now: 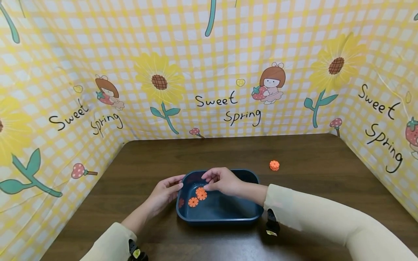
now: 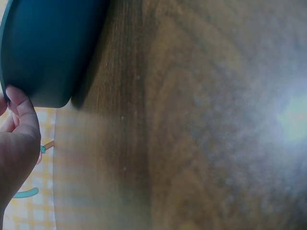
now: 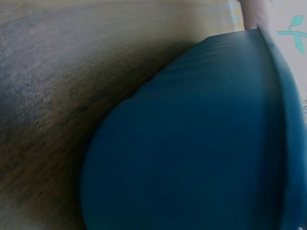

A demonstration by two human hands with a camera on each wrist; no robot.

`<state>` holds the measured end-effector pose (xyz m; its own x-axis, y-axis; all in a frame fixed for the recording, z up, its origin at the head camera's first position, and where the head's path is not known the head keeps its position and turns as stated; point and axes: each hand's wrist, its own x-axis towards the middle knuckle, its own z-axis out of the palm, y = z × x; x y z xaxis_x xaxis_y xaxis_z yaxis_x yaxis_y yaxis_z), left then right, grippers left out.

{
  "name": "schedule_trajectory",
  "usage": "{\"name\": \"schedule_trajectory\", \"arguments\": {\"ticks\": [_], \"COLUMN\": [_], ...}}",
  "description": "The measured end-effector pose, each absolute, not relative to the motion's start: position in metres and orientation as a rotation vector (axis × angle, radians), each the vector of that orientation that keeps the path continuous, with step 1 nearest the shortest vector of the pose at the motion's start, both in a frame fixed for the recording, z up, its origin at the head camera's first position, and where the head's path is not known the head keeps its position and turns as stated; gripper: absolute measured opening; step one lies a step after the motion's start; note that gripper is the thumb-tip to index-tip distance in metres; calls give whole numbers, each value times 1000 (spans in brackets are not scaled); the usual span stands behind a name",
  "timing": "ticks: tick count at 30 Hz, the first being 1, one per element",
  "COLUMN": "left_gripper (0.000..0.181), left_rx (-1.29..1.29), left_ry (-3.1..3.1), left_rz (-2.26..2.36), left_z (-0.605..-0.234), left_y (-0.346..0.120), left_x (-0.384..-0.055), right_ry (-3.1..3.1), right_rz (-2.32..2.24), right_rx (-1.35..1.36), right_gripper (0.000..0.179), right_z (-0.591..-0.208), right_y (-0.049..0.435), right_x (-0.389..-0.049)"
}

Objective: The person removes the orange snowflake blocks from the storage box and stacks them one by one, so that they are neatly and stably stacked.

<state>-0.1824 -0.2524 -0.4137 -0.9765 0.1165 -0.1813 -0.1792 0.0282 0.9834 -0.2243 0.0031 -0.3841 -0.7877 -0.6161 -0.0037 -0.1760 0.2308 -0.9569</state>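
Note:
A dark blue rectangular box (image 1: 222, 219) with rounded corners stands on the table. My left hand (image 1: 165, 192) pinches its left rim between thumb and fingers; the left wrist view shows the same hand (image 2: 21, 124) at the box's corner (image 2: 53, 52). Over the inside of the box, my right hand (image 1: 225, 181) has bent fingers, with a gap between thumb and fingertips and nothing visible in it. Just below the thumb lies an orange flower-shaped disc (image 1: 201, 193), and a second orange disc (image 1: 193, 202) lies beside it. In the right wrist view the box wall (image 3: 192, 143) hides the right hand's fingers.
Behind the box to the right, a small stack of orange flower-shaped discs (image 1: 274, 165) sits on the brown wooden table (image 1: 156, 156). Yellow-checked cloth (image 1: 209, 72) with printed flowers and lettering stands along the back and both sides of the table.

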Motion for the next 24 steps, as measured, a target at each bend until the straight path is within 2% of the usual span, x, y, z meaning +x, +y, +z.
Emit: {"name": "schedule_trajectory", "arguments": {"ticks": [24], "left_gripper": [43], "left_rx": [-35], "left_ry": [2080], "left_rz": [2039], "left_z": [-415], "left_y": [-254], "left_x": [-182], "right_ry": [2145], "right_rz": [-1382], "right_rx": [-688], "right_gripper": [25], "right_z": [-404], "right_y": [-17], "right_x": [-233]}}
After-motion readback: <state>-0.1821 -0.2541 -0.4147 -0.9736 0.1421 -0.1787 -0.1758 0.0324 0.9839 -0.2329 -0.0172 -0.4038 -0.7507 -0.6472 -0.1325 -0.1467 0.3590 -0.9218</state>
